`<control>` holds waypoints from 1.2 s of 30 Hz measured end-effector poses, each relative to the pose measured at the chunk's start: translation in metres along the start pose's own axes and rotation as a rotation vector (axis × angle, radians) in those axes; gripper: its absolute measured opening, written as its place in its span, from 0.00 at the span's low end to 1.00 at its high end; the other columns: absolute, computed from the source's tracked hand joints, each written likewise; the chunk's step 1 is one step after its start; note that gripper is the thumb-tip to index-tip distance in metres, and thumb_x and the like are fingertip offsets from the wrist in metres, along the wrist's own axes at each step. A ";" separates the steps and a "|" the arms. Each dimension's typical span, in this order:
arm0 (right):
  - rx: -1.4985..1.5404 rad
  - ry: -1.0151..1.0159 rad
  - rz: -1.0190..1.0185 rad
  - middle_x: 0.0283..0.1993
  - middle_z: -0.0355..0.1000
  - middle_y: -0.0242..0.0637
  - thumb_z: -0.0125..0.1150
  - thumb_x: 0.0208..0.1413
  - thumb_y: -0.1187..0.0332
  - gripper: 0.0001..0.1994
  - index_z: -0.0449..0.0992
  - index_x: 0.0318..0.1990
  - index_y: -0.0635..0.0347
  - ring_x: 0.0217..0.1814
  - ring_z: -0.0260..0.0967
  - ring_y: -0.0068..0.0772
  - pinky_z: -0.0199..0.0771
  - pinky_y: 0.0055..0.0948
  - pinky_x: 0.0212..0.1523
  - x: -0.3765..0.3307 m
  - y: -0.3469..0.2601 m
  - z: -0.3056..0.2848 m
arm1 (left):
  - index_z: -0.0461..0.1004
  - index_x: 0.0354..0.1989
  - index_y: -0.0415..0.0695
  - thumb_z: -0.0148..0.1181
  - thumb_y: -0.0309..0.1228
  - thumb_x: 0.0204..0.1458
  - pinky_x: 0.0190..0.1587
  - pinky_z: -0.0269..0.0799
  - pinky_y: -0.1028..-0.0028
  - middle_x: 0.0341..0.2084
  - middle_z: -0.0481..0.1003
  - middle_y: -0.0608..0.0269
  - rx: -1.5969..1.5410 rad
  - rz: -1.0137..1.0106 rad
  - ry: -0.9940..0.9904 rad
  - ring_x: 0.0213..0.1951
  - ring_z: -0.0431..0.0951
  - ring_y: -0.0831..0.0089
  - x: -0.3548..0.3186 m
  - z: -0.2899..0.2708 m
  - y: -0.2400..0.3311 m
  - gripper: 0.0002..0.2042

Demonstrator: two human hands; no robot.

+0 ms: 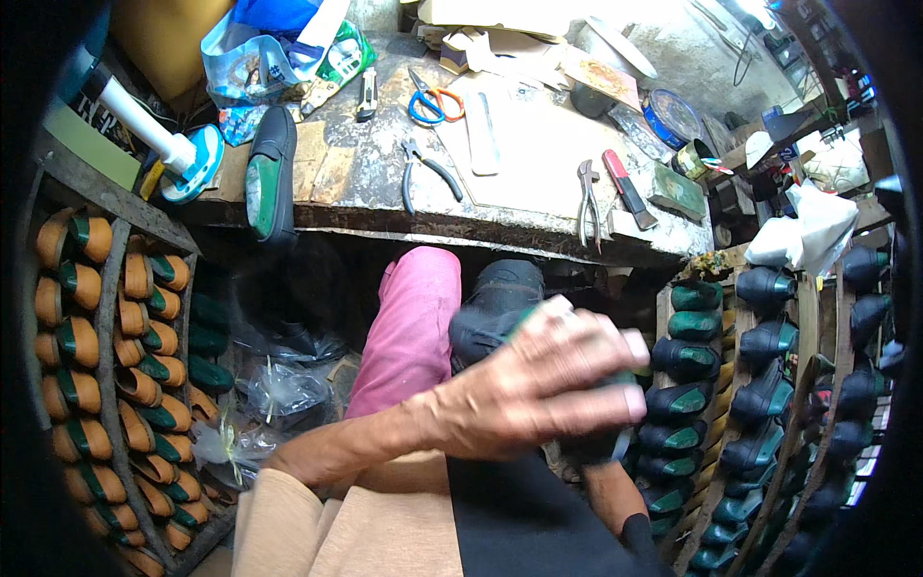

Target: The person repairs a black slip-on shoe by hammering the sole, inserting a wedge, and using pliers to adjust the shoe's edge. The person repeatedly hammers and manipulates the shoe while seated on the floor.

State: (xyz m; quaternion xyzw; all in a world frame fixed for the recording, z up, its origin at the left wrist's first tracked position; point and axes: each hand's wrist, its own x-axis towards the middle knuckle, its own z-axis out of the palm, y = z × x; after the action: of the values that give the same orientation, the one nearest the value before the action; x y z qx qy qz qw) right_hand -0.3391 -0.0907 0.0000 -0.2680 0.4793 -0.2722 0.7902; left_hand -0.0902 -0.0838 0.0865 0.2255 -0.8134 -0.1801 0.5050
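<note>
Above my lap, my left hand (pixel 519 385) reaches across to the right, back up and smeared by motion. Its visible fingers are stretched and apart. A dark shoe-like piece with some green (pixel 481 332) shows behind it by my right knee, partly covered. More dark green material lies behind the fingertips; whether they touch it I cannot tell. My right forearm (pixel 615 495) comes up from the lower right, and the hand at its end is hidden behind my left hand and a dark object (pixel 588 448).
On the worn workbench (pixel 356 178) lie a dark loafer (pixel 272 178), scissors (pixel 437 104), black-handled pliers (pixel 423 175), pincers (pixel 588 202), a red-handled knife (pixel 625 188) and a box cutter (pixel 367 94). Racks of tan shoes (pixel 82 341) and dark shoes (pixel 760 394) flank me.
</note>
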 end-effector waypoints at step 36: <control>-0.197 -0.209 -0.472 0.68 0.75 0.49 0.71 0.63 0.38 0.49 0.65 0.76 0.74 0.68 0.75 0.41 0.73 0.38 0.72 0.029 0.041 0.076 | 0.60 0.82 0.33 0.70 0.53 0.71 0.74 0.69 0.65 0.69 0.74 0.48 -0.712 -1.073 0.691 0.69 0.75 0.63 -0.096 0.018 -0.004 0.44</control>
State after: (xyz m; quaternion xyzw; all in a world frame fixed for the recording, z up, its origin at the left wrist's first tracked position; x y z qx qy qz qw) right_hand -0.2519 -0.0696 -0.0154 -0.4742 0.3434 -0.3716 0.7205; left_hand -0.0682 -0.0334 0.0061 0.4592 -0.2773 -0.5751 0.6176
